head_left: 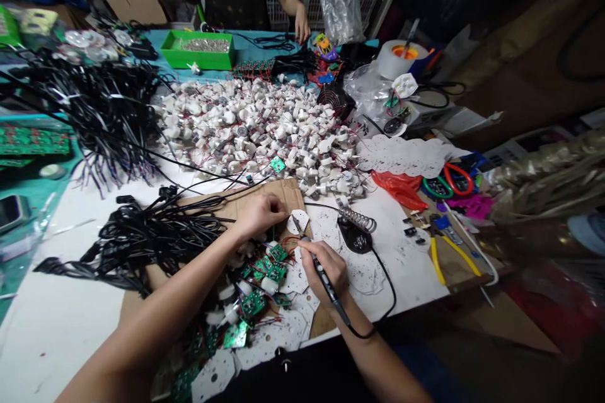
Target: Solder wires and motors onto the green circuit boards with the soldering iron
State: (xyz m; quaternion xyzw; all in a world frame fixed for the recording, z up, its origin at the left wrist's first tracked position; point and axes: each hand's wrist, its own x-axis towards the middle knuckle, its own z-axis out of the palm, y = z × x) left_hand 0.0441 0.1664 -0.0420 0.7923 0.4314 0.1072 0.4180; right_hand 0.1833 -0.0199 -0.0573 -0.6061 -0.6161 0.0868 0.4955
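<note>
Gripping soldering iron (333, 295), right fingers (317, 248); handle markings (324, 276) illegible.

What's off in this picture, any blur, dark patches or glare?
Head view: red plastic at far right is blurred; head view: upper right sinks into darkness; head view: clear bag catches pale glare; head view: left hand and right hand look fairly sharp.

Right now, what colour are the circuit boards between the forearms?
The circuit boards are green, seen best in the head view.
</note>
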